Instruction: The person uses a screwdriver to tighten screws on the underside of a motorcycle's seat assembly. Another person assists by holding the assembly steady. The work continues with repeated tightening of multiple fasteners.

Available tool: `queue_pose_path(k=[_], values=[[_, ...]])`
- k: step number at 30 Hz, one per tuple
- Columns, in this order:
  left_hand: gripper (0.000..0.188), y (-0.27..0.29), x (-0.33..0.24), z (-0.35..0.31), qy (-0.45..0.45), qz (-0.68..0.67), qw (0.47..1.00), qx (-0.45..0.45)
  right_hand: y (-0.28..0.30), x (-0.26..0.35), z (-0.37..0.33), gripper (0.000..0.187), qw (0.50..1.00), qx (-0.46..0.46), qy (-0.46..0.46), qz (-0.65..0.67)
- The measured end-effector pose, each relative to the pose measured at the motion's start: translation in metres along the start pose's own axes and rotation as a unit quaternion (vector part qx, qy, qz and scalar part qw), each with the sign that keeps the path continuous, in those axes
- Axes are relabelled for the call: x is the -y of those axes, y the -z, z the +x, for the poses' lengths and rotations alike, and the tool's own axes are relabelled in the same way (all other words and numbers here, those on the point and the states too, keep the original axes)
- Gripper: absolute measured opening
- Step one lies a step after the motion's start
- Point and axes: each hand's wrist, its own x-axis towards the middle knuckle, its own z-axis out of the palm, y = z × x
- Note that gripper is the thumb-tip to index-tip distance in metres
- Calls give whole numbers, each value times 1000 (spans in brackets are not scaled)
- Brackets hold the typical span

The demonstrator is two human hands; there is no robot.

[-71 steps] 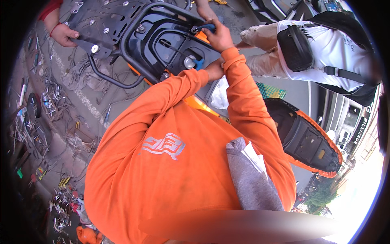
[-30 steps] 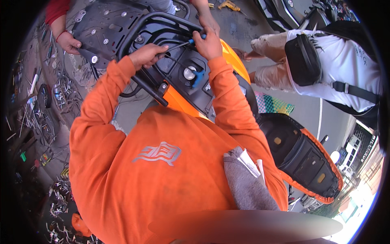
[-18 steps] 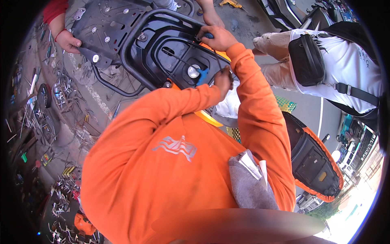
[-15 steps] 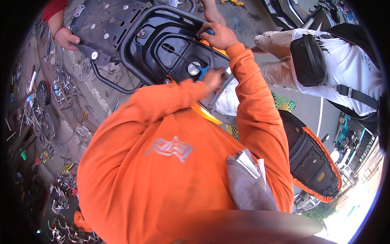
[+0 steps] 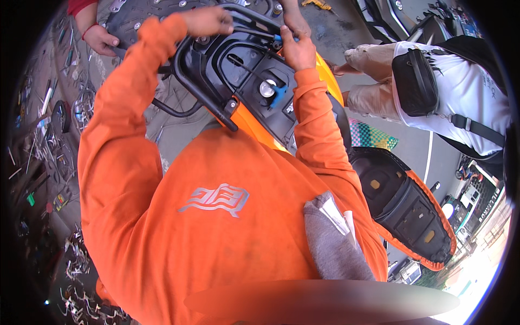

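Observation:
The tail of a motorcycle stands ahead of me, with a black plastic top [image 5: 254, 70] and orange-yellow side panels [image 5: 254, 127]. A black tubular rack [image 5: 187, 81] curves around its far left end. My left hand [image 5: 208, 21] is over the rack's upper bar, its fingers smeared by motion. My right hand [image 5: 299, 50] is closed around a blue-handled tool [image 5: 278, 38] at the tail's far edge; the hand hides much of it. On the black top, beside a round silver cap [image 5: 267, 88], lies a blue T-handled tool [image 5: 279, 96] that neither hand touches.
Another person's hand [image 5: 101, 41], red-sleeved, is by a dark plate [image 5: 122, 30]; a further hand [image 5: 296, 20] is beside my right hand. Someone with a black bag [image 5: 414, 81] stands right. An upturned seat [image 5: 411, 203], woven bag [image 5: 374, 134], yellow drill [image 5: 319, 4] and scattered parts surround us.
My left hand has left the blue T-handled tool and moved up and left to the rack bar. My right hand has shifted slightly downward, still closed. The tail and rack sit slightly further right.

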Motion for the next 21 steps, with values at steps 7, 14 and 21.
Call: queue_pose_path(k=[7, 14, 21], values=[[23, -63, -65, -82, 68, -227, 969, 63, 13, 1, -1, 52, 993, 33, 38, 106], [42, -232, -122, 4, 31, -446, 893, 57, 5, -50, 3, 27, 939, 111, -93, 312], [74, -268, -119, 29, 33, -457, 886, 73, -10, -69, 5, 21, 975, 65, 42, 209]])
